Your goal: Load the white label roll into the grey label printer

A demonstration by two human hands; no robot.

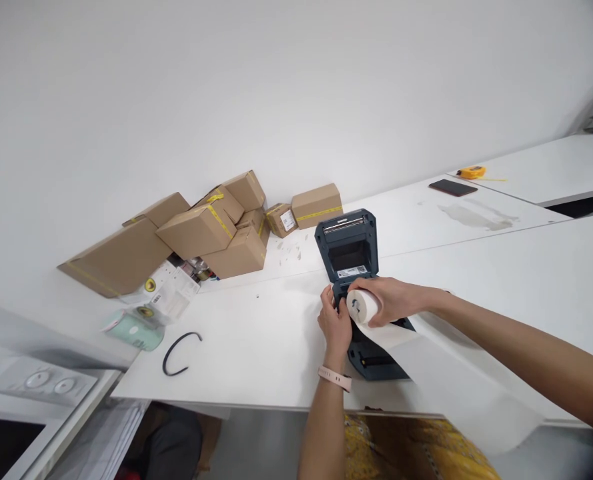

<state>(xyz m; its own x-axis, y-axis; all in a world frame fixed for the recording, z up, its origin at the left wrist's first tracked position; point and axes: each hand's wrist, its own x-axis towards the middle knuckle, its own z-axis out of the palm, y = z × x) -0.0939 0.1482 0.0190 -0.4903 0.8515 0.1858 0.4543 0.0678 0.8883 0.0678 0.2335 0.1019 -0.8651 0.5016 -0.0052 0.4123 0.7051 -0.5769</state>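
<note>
A dark label printer (376, 363) stands on the white table with its lid (371, 233) raised. My right hand (389, 299) is wrapped around a white label roll (369, 305) over the printer's open body. From the roll, a long paper strip (446, 360) trails across the printer toward the lower right and hangs over the table's front edge. My left hand (335, 325), with a pale pink band on its wrist, grips the left side of the printer beside the roll. Its fingertips are partly hidden at the printer's edge, and the roll's underside is hidden.
Several cardboard boxes (196, 230) are piled at the back left, near a teal pouch (135, 331) and a white package (171, 290). A black curved band (165, 360) lies front left. A phone (453, 187) and yellow tape measure (471, 173) lie at the back right.
</note>
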